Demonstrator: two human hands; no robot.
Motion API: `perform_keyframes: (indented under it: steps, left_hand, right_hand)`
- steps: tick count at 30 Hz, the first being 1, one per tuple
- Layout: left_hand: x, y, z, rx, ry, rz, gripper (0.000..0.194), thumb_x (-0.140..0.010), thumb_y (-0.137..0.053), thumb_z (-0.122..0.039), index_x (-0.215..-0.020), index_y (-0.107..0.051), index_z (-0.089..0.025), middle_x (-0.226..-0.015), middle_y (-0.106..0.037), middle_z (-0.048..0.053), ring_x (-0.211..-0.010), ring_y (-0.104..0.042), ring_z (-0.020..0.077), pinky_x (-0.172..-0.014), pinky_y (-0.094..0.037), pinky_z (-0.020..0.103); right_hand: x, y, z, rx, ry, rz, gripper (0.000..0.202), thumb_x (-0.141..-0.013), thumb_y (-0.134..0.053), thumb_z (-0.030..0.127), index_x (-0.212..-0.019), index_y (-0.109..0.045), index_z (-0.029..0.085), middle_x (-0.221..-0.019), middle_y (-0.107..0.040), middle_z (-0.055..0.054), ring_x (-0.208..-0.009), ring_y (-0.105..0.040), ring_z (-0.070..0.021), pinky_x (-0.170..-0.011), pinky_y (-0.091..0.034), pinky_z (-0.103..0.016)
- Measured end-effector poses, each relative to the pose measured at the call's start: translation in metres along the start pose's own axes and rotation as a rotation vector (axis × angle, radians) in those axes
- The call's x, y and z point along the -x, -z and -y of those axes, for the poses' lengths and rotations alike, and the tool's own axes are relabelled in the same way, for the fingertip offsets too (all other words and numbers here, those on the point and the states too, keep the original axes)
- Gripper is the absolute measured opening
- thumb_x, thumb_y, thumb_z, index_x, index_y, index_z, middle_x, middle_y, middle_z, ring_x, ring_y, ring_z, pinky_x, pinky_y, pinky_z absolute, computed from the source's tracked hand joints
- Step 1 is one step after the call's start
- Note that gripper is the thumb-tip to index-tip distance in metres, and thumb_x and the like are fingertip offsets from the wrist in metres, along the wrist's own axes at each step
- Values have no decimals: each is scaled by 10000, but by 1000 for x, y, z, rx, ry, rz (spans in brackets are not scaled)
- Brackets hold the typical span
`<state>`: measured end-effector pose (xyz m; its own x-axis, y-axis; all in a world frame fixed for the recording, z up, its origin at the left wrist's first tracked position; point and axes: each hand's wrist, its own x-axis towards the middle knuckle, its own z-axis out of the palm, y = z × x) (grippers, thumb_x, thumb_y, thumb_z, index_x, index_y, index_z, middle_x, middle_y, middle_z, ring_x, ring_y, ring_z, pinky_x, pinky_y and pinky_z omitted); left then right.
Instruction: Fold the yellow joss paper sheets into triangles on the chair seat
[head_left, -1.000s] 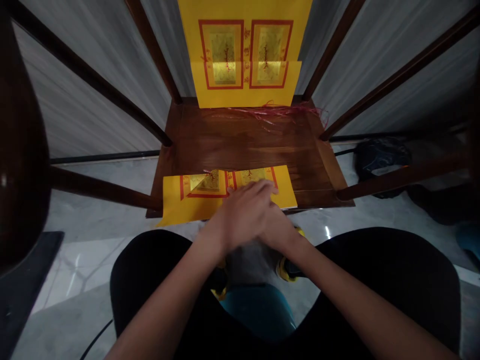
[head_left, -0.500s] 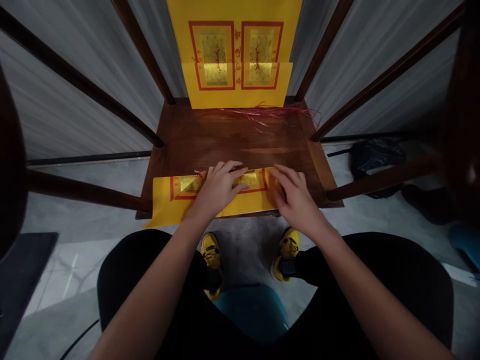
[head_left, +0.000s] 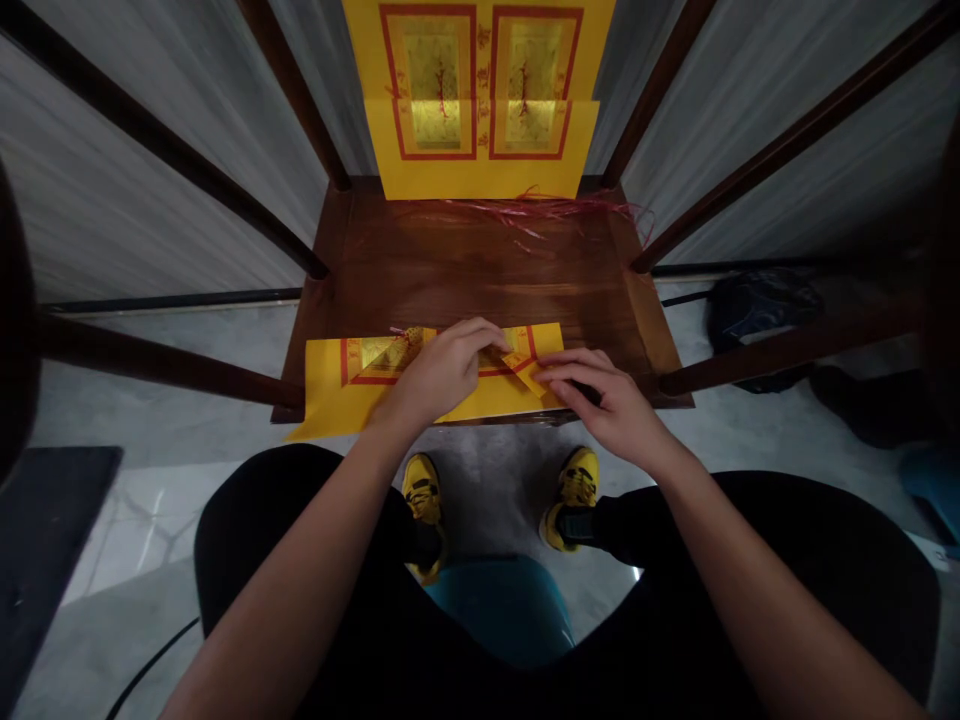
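A yellow joss paper sheet point(head_left: 337, 400) with red frames and gold foil lies along the near edge of the wooden seat, folded into a long strip. A diagonal fold shows in its left frame. My left hand point(head_left: 446, 370) rests over the strip's middle, its fingers curled and its tips at the top of a small turned-over yellow flap. At the flap's right side is my right hand point(head_left: 611, 400), with thumb and forefinger closed at the paper's edge and the other fingers bent. My left palm covers part of the printed frame.
More yellow printed sheets point(head_left: 480, 180) hang at the back of the wooden seat point(head_left: 465, 260). Thin pink-red strings point(head_left: 555, 209) lie below them. Dark wooden rods point(head_left: 660, 140) slant up on both sides. A dark bag point(head_left: 761, 310) sits on the floor at right.
My right hand has moved a little right and down, and a small corner of the paper is now turned over between my hands. My left fingers have drawn in. The view has shifted slightly.
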<state>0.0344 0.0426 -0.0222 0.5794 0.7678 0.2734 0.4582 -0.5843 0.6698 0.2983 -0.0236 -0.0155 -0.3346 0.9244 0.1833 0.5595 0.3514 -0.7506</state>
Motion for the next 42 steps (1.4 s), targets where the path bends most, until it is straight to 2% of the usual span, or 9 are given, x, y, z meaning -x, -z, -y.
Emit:
perform_keyframes:
  steps: [3, 6, 12, 16, 23, 28, 30, 35, 42]
  left_hand:
    - [2, 2, -6, -2, 18, 13, 559, -830, -357, 105, -1147, -709, -191, -1242, -742, 81, -1245, -675, 225, -1160, -537, 435]
    - [3, 0, -9, -6, -4, 10, 464, -925, -373, 70, -1138, -684, -200, -1242, -739, 80, -1248, -669, 231, -1168, -530, 461]
    - [5, -5, -6, -95, -51, 87, 205, -1114, -592, -261, -1272, -712, -210, -1367, -671, 109, -1333, -643, 251, -1331, -370, 532]
    - [6, -3, -1, -130, -45, 161, 254, -1105, -652, -355, -1322, -738, -256, -1507, -602, 123, -1440, -580, 275, -1308, -405, 537]
    - [7, -10, 12, -195, -60, 157, 349, -1111, -647, -313, -1451, -725, -314, -1768, -443, 97, -1674, -363, 293, -1383, -251, 613]
    - [11, -11, 11, -253, -106, 181, 426, -1151, -534, -213, -1555, -641, -299, -1805, -372, 101, -1713, -270, 288, -1390, -217, 624]
    - [13, -10, 8, -261, -84, 218, 455, -1169, -506, -262, -1618, -573, -293, -1825, -318, 102, -1727, -215, 287, -1396, -203, 616]
    - [14, -4, 7, -267, -65, 317, 613, -1119, -645, -397, -1697, -454, -328, -1859, -199, 76, -1742, -129, 286, -1415, -133, 571]
    - [11, 0, 3, -283, -37, 359, 574, -1140, -593, -440, -1687, -481, -308, -1850, -236, 74, -1740, -137, 298, -1414, -133, 552]
  right_hand:
    - [-1, -5, -7, 8, -17, -56, 260, -1088, -593, 266, -1204, -822, 306, -1261, -776, -85, -1214, -697, -285, -1110, -535, -522]
    - [-2, -9, -6, 24, -38, -47, 201, -1026, -698, 253, -1181, -820, 289, -1184, -777, -79, -1142, -703, -285, -1047, -570, -508]
    - [-6, -15, 3, -2, -18, -49, 146, -1021, -713, 270, -1087, -837, 307, -1092, -739, -60, -1084, -711, -261, -1004, -578, -462]
    - [-9, -13, 0, -82, -87, -28, 126, -1008, -735, 295, -1065, -847, 296, -1053, -751, -51, -947, -702, -226, -868, -574, -399]
    - [-13, -6, -4, -60, -185, 12, 149, -939, -804, 341, -1051, -844, 252, -958, -763, -41, -819, -666, -207, -802, -543, -378]
    - [-13, -11, -3, -36, -180, 12, 143, -924, -815, 311, -1045, -819, 236, -923, -719, -30, -780, -644, -190, -756, -533, -357]
    - [-13, -12, -3, -19, -174, 12, 135, -930, -809, 314, -1042, -808, 240, -926, -714, -29, -772, -636, -187, -752, -533, -357]
    - [-13, -11, -4, -19, -158, 35, 155, -957, -788, 376, -1037, -787, 244, -925, -708, -32, -762, -629, -184, -733, -529, -356]
    - [-14, -11, -7, -2, -129, 55, 147, -991, -765, 370, -1057, -768, 240, -940, -693, -36, -788, -629, -195, -737, -504, -360]
